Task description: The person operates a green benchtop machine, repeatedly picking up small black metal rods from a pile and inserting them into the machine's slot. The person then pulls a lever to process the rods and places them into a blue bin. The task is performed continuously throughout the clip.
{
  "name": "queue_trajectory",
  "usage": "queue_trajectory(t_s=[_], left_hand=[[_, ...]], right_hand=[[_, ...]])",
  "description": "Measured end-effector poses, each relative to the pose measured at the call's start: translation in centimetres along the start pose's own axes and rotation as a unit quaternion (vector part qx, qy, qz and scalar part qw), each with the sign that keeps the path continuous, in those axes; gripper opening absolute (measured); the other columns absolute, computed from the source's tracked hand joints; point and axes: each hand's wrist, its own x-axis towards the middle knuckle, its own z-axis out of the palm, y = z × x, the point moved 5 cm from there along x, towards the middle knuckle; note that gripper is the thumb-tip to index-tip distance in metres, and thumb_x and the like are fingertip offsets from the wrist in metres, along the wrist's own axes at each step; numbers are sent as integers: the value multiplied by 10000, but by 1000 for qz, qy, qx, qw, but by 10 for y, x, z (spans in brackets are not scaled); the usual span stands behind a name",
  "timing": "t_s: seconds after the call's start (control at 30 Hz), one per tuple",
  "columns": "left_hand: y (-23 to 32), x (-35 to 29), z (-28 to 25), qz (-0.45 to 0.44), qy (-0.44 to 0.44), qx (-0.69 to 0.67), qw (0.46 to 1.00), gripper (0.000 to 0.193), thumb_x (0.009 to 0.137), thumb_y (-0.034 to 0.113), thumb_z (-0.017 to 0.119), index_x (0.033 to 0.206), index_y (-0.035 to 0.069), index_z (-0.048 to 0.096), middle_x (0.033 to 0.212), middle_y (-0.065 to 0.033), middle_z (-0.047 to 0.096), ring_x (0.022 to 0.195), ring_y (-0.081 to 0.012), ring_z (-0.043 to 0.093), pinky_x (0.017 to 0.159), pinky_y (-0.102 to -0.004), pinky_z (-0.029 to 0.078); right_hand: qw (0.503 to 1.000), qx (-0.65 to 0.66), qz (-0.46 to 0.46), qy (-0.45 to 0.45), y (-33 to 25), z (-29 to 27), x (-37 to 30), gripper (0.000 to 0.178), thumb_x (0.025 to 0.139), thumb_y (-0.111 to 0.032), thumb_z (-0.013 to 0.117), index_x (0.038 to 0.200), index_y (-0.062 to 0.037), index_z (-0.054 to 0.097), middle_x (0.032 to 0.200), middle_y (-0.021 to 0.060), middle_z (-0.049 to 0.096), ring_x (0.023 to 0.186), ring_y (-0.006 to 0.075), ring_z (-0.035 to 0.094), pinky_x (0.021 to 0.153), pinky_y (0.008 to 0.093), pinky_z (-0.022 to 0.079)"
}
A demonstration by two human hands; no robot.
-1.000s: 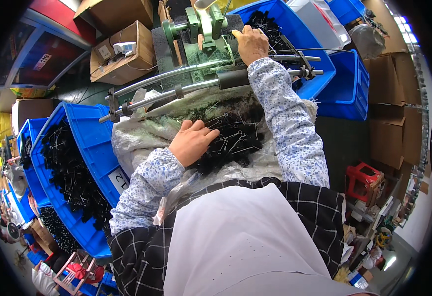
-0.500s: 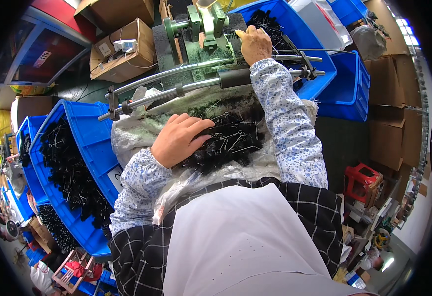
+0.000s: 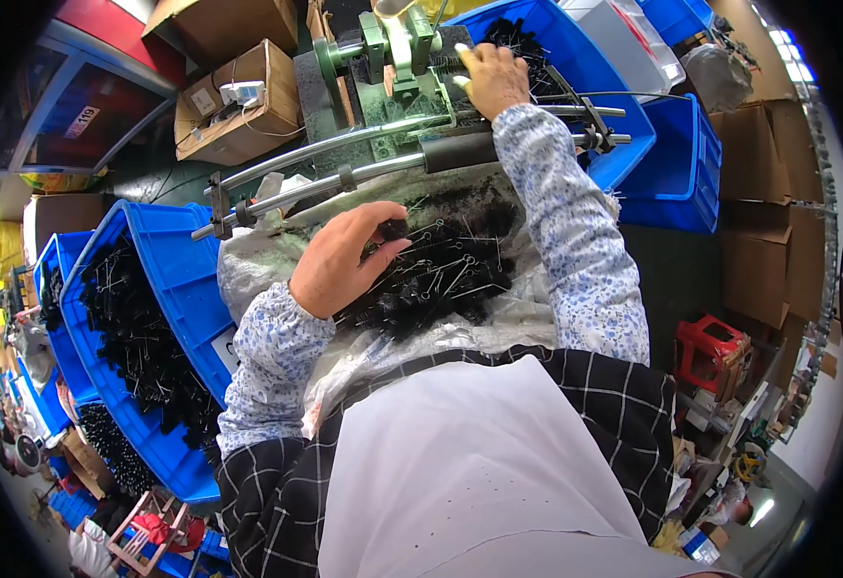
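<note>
Head view: rods before machine

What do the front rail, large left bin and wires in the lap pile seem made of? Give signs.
Front rail: probably polished metal; bright highlights. Large left bin: likely smooth moulded plastic; even blue, ridged walls. Wires: apparently shiny metal; silvery glints, looped ends.

The machine is cut off by the top edge. Just right of it, the right hand covers part of a blue bin, and whether it grips anything is hidden. Below the machine, the left hand covers some black brushes; the dark bit between its thumb and fingers is too hidden to name. Far lower left of the machine, small clutter is too tiny to tell apart.
</note>
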Motion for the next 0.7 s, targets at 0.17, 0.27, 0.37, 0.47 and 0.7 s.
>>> queue_trajectory(t_s=[0.17,0.27,0.37,0.47,0.7], left_hand=[[-3,-2,-10,-2,18,10,1000,368,784,69,666,1114,39,506,986,-108,605,813,-219,614,725,-314,496],[0,-1,-16,14,45,4,999,375,793,40,659,1119,8,478,1064,-112,602,874,-215,618,776,-306,496],[0,0,-17,15,65,-7,998,381,792,45,661,1121,11,472,1078,-117,600,878,-214,617,780,-302,495],[3,4,-16,25,61,9,998,381,790,51,665,1117,13,474,1088,-111,600,891,-211,613,786,-302,494],[2,4,-29,21,106,26,994,312,780,26,661,1068,34,543,1117,-115,576,917,-218,597,773,-294,496]], right_hand=[[992,101,63,45,14,3,-19,346,758,-243,608,1067,-89,593,991,85,612,999,248,546,830,417,416],[987,130,36,86,5,9,-13,253,732,-201,601,955,-80,606,911,83,633,922,263,586,774,410,452],[987,133,8,93,-27,4,-8,155,734,-183,592,843,-73,581,846,87,625,868,255,600,744,403,456],[988,132,22,71,-55,2,-3,201,739,-168,571,909,-62,588,839,116,615,855,293,587,776,429,446],[998,55,40,12,-47,-4,-4,282,767,-250,574,1017,-126,620,936,67,645,1025,265,563,778,433,419]])
